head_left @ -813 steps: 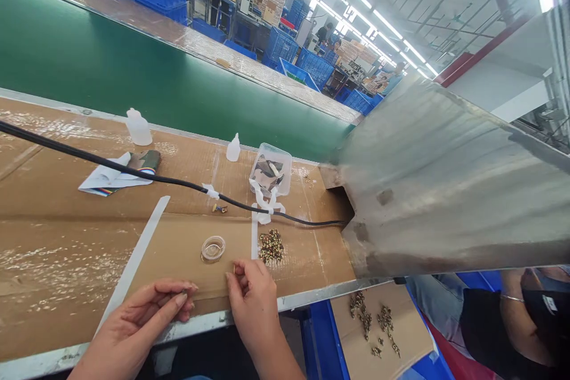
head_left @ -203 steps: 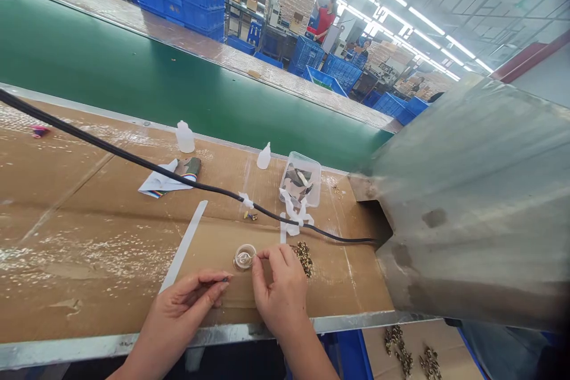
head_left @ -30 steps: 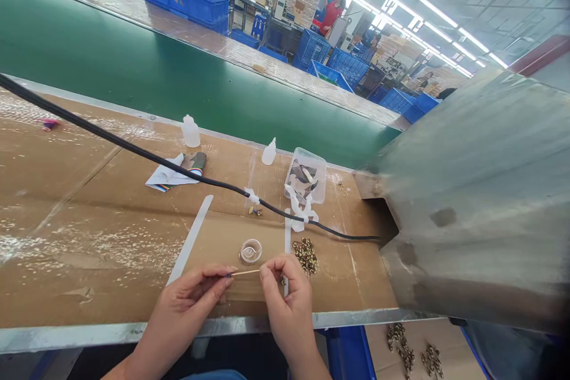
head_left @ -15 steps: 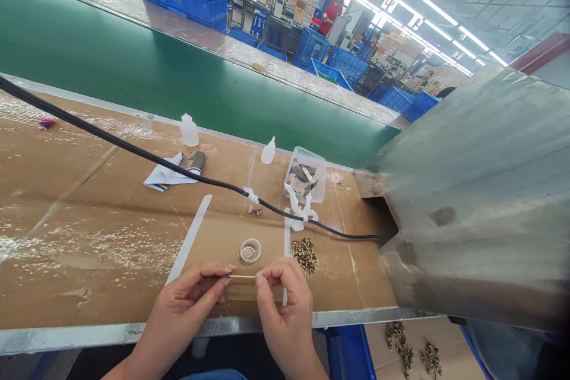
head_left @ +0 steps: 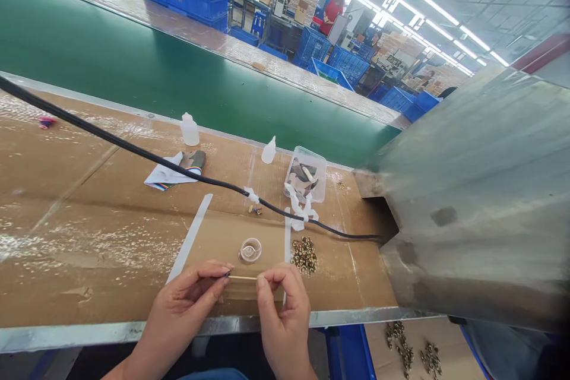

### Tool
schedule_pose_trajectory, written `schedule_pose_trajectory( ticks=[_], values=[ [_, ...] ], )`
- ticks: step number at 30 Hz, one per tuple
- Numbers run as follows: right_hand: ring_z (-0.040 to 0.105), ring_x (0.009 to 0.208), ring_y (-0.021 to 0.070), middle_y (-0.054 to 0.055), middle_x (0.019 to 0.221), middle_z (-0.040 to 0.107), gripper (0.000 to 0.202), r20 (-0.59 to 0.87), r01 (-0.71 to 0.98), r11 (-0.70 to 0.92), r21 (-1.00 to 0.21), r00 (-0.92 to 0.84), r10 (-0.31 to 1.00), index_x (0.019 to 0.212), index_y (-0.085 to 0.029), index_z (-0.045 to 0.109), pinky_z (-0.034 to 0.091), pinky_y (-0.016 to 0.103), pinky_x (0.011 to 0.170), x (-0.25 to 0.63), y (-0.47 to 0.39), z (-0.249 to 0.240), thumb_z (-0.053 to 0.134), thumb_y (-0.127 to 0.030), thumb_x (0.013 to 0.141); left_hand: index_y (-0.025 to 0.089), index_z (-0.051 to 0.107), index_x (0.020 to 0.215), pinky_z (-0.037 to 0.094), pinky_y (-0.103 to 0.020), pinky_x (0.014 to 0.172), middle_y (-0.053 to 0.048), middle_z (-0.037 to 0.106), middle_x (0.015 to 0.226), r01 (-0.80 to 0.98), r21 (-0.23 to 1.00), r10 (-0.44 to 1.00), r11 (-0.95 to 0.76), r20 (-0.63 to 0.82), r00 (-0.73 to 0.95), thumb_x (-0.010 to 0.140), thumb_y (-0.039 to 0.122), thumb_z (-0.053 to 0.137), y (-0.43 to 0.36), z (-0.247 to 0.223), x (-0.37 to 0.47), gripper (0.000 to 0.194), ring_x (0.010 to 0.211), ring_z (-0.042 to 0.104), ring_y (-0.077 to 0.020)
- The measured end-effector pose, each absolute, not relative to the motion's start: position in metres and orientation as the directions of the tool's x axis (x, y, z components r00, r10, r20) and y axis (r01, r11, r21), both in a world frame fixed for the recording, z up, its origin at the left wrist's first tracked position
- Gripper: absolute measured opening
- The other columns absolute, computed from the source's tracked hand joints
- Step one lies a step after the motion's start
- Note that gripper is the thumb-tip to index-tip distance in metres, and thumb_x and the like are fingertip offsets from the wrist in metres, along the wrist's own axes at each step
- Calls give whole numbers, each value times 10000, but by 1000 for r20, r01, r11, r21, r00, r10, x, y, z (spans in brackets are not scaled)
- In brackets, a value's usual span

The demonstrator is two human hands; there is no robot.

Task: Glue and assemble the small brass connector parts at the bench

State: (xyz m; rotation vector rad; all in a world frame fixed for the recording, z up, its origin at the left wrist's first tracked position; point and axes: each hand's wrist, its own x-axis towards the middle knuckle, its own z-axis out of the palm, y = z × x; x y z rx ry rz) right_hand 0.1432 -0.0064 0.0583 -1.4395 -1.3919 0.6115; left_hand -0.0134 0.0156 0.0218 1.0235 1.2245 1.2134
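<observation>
My left hand [head_left: 189,297] pinches a small dark piece [head_left: 227,274] between thumb and fingertips; its exact kind is too small to make out. My right hand [head_left: 285,303] is closed on one end of a thin wooden stick [head_left: 243,277]. The stick's other end meets the small dark piece. Just beyond the hands stands a small round clear cup [head_left: 250,250] on the cardboard. Right of the cup lies a pile of small brass-coloured and dark parts [head_left: 304,255].
A black cable [head_left: 214,181] crosses above the cardboard-covered bench [head_left: 111,231]. Behind it stand two white bottles [head_left: 190,130], a folded cloth [head_left: 176,171] and a clear plastic box [head_left: 317,160]. Beyond runs a green conveyor belt [head_left: 187,83]. A metal housing [head_left: 481,202] rises at right.
Both hands keep nearly the same place and grip. My right hand has shifted and turned very slightly, with the stick still touching the small dark piece.
</observation>
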Motion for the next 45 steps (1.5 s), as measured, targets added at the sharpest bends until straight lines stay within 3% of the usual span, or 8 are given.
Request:
schedule_pose_trajectory(
  ticks=[9,16,25,32,36,41,45],
  values=[
    [509,680,145,-5,724,536,184,163,348,68,-935,250,954,737,-198,562,408,241,644,143,-7,51,504,-241,906,240,734,778,581,-193,526,-13,749,886,-128,988,994,82,-90,-55,702,252,774,15,22,-13,87,576,672,-140],
    [525,692,151,0,740,549,184,86,314,-3,-949,271,959,750,-194,569,421,244,647,143,-6,47,509,-268,907,233,738,774,586,-190,536,-28,763,879,-111,990,994,91,-98,-58,698,267,776,16,25,-13,91,640,703,-170],
    [536,770,170,14,791,566,134,260,496,149,-855,162,952,791,-204,574,408,281,704,150,-2,62,501,-194,903,231,757,813,592,-199,541,-36,779,852,-62,985,987,162,-161,20,711,329,768,15,24,-16,142,602,700,-168],
    [543,832,177,23,845,576,107,283,544,189,-818,93,955,836,-206,573,408,299,747,152,-2,67,496,-176,905,236,756,796,582,-184,526,-19,778,796,-73,989,991,131,-131,7,698,322,776,17,28,-14,132,591,702,-166],
    [542,807,175,20,828,570,116,303,552,191,-812,117,946,826,-206,572,405,301,731,155,3,68,494,-184,909,243,746,809,593,-197,529,-26,784,858,-90,985,989,145,-143,25,721,318,763,15,24,-15,117,689,727,-201],
    [542,817,189,31,832,589,99,372,701,187,-689,120,921,820,-202,603,377,331,759,163,14,65,536,-174,887,249,738,827,600,-190,578,-33,785,911,-91,988,992,124,-122,24,737,300,754,14,17,-16,105,828,733,-227],
    [527,785,192,20,808,601,83,435,821,223,-525,34,900,815,-220,641,336,349,766,161,20,60,594,-161,850,244,737,822,601,-192,562,-35,782,912,-92,988,992,124,-125,0,728,302,763,13,16,-15,114,797,733,-223]
  ],
)
